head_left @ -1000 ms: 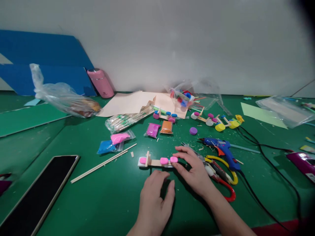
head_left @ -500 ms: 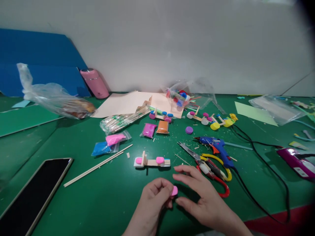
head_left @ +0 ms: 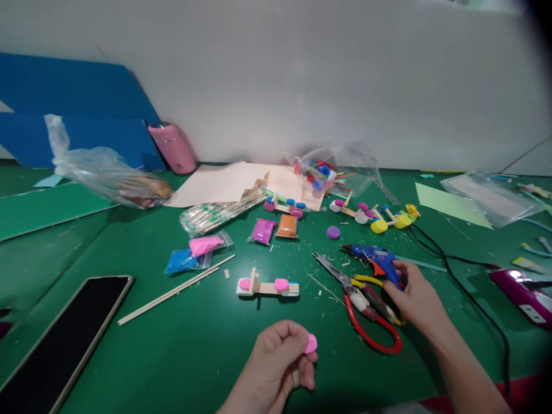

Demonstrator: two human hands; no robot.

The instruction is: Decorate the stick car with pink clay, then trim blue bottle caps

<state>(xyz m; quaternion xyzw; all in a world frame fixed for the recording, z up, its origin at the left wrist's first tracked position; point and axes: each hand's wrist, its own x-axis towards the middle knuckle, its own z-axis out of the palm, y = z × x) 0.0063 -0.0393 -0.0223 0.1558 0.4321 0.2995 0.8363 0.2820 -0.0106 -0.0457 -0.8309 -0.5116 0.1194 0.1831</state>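
Observation:
My left hand (head_left: 278, 362) pinches a small pink cap (head_left: 310, 344) between thumb and fingers, low in the middle of the view. My right hand (head_left: 416, 296) is wrapped round the handle of the blue glue gun (head_left: 373, 256) on the green table. A small stick model with pink caps (head_left: 266, 285) lies just beyond my left hand. Red-handled scissors (head_left: 366, 313) lie between the two hands.
A black tablet (head_left: 60, 339) lies at the left, with long wooden sticks (head_left: 176, 290) beside it. Clay bags (head_left: 196, 253), other stick models (head_left: 373, 215), plastic bags, a pink bottle (head_left: 172, 148) and blue boards stand farther back. A black cord (head_left: 466, 299) runs right.
My right hand took a pink cap off the stick model, my left hand took it over. My right hand then moved right and closed on the glue gun's handle.

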